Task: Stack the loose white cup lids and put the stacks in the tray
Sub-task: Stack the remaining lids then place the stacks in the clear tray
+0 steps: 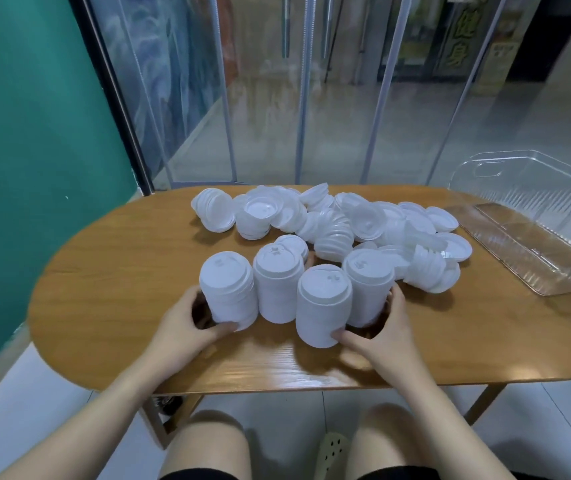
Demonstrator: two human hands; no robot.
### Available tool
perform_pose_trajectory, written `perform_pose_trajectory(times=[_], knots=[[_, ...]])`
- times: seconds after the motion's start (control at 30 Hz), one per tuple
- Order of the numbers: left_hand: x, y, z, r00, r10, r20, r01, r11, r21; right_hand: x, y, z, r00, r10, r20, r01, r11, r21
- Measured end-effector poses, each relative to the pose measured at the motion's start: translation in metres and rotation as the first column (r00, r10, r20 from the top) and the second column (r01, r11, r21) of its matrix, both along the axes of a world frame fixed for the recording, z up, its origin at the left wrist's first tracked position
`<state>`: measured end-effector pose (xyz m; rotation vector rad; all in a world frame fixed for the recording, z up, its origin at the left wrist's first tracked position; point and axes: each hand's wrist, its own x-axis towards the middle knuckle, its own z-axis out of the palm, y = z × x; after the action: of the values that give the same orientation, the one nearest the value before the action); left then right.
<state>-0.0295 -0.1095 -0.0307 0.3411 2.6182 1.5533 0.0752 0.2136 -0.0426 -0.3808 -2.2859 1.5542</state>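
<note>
On the wooden table [111,292], lid stacks [324,306] stand.

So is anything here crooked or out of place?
Yes: several short lid stacks lie toppled on their sides in the loose pile, and the stack at the left hand leans. The clear tray holds nothing yet.

Bare forearms, no sleeves — black shorts [208,474], one pale perforated clog [331,453].

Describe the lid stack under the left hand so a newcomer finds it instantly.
On the oval wooden table, four upright stacks stand in a row nearest the person. It is the leftmost stack, cupped at its base by the left hand; it alone has bare table on its outer side.
</note>
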Motion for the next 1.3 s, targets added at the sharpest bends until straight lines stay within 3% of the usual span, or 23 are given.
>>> perform_pose_trajectory(times=[0.33, 0.57, 0.8, 0.87, 0.93, 0.97, 1.03, 1.1, 1.2, 1.3], knots=[[-0.011, -0.096, 0.003, 0.985, 0.175, -0.005, -0.175, 0.981, -0.079, -0.058, -0.121, 0.002, 0.981, 0.193, -0.008, -0.192, 0.979, 0.067], [-0.012, -0.114, 0.0, 0.997, 0.06, -0.038, -0.063, 0.995, -0.081, -0.101, -0.187, 0.006, 0.962, 0.271, 0.016, -0.272, 0.958, 0.093], [-0.021, -0.113, -0.005, 0.988, 0.137, -0.07, -0.141, 0.988, -0.056, -0.128, -0.21, 0.01, 0.933, 0.352, 0.08, -0.36, 0.92, 0.156], [-0.014, -0.106, -0.006, 0.967, 0.232, -0.104, -0.24, 0.968, -0.076, -0.128, -0.199, 0.013, 0.92, 0.378, 0.105, -0.391, 0.903, 0.178], [0.009, -0.086, -0.01, 0.872, 0.428, -0.238, -0.457, 0.886, -0.079, -0.122, -0.176, 0.02, 0.92, 0.367, 0.138, -0.389, 0.9, 0.198], [0.027, -0.068, -0.013, 0.812, 0.476, -0.338, -0.509, 0.861, -0.009, -0.117, -0.161, 0.022, 0.925, 0.349, 0.151, -0.374, 0.905, 0.2], [0.063, -0.024, -0.015, 0.767, 0.42, -0.485, -0.444, 0.893, 0.072, -0.105, -0.125, 0.024, 0.937, 0.312, 0.158, -0.338, 0.924, 0.179], [0.075, 0.019, -0.022, 0.813, 0.232, -0.534, -0.276, 0.961, -0.003, -0.095, -0.09, 0.023, 0.948, 0.262, 0.179, -0.294, 0.939, 0.18], [0.046, 0.074, -0.021, 0.906, -0.004, -0.422, -0.101, 0.969, -0.225, -0.087, -0.045, 0.017, 0.968, 0.154, 0.198, -0.202, 0.948, 0.248], [-0.007, 0.119, -0.012, 0.965, 0.03, -0.259, -0.095, 0.966, -0.24, -0.089, -0.014, 0.011, 0.973, 0.129, 0.191, -0.183, 0.936, 0.302]])
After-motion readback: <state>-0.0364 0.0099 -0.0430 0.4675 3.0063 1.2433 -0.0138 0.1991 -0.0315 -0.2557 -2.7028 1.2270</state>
